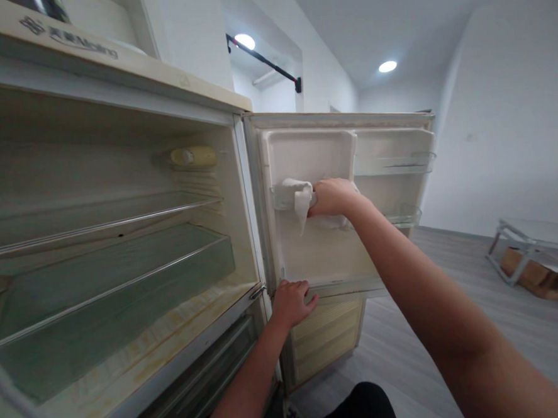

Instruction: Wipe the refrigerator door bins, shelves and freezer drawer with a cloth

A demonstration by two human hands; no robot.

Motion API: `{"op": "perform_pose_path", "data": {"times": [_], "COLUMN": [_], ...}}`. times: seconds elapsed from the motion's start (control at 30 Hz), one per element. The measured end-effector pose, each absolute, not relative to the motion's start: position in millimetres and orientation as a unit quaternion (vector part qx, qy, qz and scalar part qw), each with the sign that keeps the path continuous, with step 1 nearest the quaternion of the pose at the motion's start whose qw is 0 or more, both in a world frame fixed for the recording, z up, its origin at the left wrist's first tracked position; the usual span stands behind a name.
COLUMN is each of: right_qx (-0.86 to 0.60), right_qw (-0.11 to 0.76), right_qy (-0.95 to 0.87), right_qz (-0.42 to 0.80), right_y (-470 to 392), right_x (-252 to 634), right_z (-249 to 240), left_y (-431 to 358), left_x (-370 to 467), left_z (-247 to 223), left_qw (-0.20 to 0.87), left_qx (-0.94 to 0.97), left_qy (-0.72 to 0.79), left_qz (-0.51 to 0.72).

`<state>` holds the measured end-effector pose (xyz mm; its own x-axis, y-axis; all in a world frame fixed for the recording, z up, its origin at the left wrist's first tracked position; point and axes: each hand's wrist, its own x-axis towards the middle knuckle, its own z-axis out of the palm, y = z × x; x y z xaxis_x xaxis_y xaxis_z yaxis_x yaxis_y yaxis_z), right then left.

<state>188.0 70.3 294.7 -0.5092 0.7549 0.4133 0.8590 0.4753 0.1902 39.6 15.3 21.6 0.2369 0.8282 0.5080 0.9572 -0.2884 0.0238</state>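
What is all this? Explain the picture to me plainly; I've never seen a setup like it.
There is no machine here, just one person's two bare hands. The single picture comes from a camera worn on the head, looking forward and down. A fridge stands with its upper door open. The right hand holds a white cloth at the inside of that door; the left hand is at its lower edge. Inside the fridge is a glass shelf. On the floor to the right is a cardboard box.
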Motion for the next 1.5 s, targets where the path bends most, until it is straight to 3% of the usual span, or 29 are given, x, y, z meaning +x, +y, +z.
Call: {"op": "perform_pose_path", "data": {"times": [1.5], "right_qx": [-0.479], "right_qw": [0.145], "right_qy": [-0.844], "right_qz": [-0.192], "right_y": [64.9], "right_x": [188.6], "right_z": [295.1], "left_y": [16.6], "left_x": [39.9], "left_z": [19.9], "left_qw": [0.156], "left_qx": [-0.771], "left_qy": [-0.576], "left_qz": [-0.223]}}
